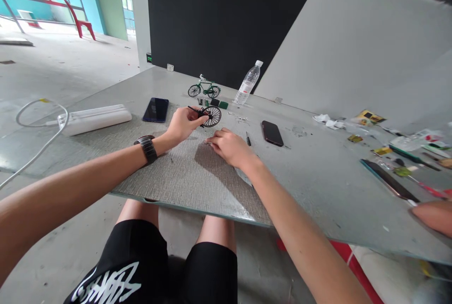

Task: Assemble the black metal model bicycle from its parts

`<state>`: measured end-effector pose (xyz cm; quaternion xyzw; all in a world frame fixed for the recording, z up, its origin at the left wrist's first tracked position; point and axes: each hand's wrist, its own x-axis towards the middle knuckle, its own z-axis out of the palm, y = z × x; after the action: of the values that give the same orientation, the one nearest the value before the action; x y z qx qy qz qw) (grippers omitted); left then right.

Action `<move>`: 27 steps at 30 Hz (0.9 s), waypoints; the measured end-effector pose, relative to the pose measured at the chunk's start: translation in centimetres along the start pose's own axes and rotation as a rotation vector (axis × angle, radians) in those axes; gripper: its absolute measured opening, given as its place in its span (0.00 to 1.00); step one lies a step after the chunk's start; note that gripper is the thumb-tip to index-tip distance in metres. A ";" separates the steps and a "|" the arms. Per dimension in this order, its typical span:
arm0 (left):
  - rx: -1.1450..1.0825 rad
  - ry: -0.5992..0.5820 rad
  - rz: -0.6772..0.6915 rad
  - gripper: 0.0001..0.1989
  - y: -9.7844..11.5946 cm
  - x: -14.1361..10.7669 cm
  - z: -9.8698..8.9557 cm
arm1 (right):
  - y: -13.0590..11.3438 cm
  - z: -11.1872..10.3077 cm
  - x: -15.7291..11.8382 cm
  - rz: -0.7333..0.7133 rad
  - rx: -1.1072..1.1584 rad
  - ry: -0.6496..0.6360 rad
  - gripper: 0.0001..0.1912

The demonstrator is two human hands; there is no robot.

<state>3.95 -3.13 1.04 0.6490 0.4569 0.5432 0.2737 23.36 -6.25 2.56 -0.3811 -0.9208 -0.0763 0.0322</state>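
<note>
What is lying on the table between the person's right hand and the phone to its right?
In the head view, a slim dark stick-like object lies between the right hand and that phone.

Green model bicycle (205, 91); black wheel (213, 116); grey streaked tabletop (169, 181).

A red plastic chair (82, 23) stands at the upper left of the frame, near metal railings (12, 14). A black panel (226, 12) fills the upper middle, behind a clear plastic bottle (248, 82) with a white cap. At mid-left lies a long white plastic block (95, 120) with a white cable (51, 123). A glossy dark-blue phone (156, 110) lies left of centre, a black phone (272, 133) right. Blurred clutter (418, 139) at right looks like plastic packaging.
</note>
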 end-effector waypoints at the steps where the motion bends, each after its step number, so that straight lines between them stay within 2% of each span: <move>1: 0.006 -0.003 0.003 0.09 0.0 0.0 0.0 | 0.0 0.0 0.0 0.004 -0.008 -0.007 0.14; 11: -0.030 0.011 -0.009 0.13 -0.5 0.0 0.2 | -0.4 0.0 0.3 0.012 -0.037 -0.028 0.15; 27: -0.030 0.026 -0.004 0.12 -0.3 0.0 0.0 | -0.7 0.3 0.3 0.023 -0.086 0.006 0.14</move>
<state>3.89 -2.99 0.82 0.6369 0.4537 0.5576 0.2787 22.67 -6.49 2.25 -0.3926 -0.9121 -0.1167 0.0196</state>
